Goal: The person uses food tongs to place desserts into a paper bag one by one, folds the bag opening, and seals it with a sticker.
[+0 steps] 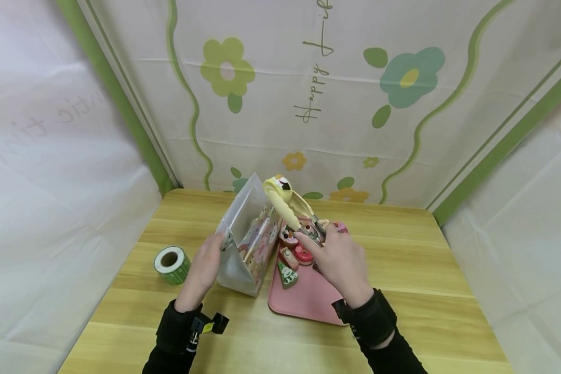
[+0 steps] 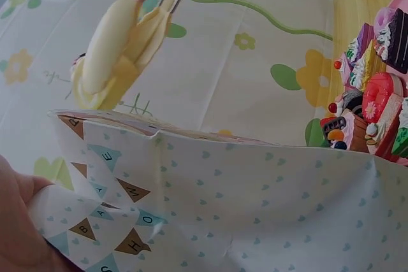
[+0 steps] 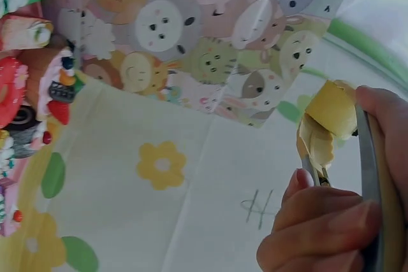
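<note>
My left hand (image 1: 208,265) grips the near left side of a standing paper gift bag (image 1: 238,270), whose mouth is open. The bag's side is creased by the hand, and its front has printed cartoon animals (image 3: 159,27). My right hand (image 1: 343,259) holds metal tongs with cream-coloured tips (image 1: 282,209). Between those tips is a small yellow toy cake (image 1: 273,183) with a white and dark top, raised above the bag's far edge. In the left wrist view the yellow cake (image 2: 102,98) hangs just over the rim, partly hidden by the tongs.
A pink tray (image 1: 304,298) lies right of the bag on the wooden table (image 1: 402,322). Several toy desserts sit on it, among them a red doughnut (image 1: 304,254) and a green-sided cake slice (image 1: 287,275). A green label roll (image 1: 173,265) stands at the left.
</note>
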A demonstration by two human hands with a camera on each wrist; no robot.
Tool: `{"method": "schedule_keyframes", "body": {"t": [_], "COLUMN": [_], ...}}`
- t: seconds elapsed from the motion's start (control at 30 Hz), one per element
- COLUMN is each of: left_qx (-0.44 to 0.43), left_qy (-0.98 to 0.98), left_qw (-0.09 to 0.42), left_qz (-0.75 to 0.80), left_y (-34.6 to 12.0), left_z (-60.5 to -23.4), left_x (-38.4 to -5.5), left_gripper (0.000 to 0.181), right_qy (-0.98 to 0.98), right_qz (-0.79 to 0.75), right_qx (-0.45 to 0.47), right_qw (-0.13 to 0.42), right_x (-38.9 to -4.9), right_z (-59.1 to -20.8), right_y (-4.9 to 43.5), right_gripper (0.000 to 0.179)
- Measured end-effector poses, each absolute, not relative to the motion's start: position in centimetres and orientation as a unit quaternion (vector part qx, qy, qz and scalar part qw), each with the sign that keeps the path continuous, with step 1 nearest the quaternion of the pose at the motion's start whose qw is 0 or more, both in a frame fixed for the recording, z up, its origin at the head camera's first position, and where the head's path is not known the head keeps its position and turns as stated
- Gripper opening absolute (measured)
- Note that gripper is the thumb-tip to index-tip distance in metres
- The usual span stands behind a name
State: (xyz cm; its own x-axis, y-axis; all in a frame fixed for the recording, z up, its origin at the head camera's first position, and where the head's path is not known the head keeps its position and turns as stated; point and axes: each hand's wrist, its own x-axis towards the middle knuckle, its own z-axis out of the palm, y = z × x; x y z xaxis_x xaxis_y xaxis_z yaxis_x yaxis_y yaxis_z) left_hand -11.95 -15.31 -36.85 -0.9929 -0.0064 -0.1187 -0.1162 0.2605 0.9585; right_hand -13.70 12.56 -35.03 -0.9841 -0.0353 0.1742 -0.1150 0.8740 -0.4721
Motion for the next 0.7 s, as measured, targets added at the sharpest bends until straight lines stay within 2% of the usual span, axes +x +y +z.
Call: {"method": "schedule_keyframes", "body": {"t": [0.2, 0.7], "left_qx": [-0.044, -0.053], "left_qy": [0.791, 0.794], "left_qw": [0.041, 0.035], "left_qz": [0.609, 0.605], "left_y": [-15.3, -15.4], "left_z": [-36.8, -37.1], "left_x": [-11.9, -11.9], "left_gripper": [0.063, 0.065], "right_qy": [-0.965, -0.973], "right_qz": [0.226, 0.116], "right_qx": [0.086, 0.121], "right_qw": [0.1, 0.16], "right_x": [-14.0, -14.1], "right_z": [-33.4, -32.5], "right_y": [11.0, 9.0], "right_gripper": [0.072, 0.065]}}
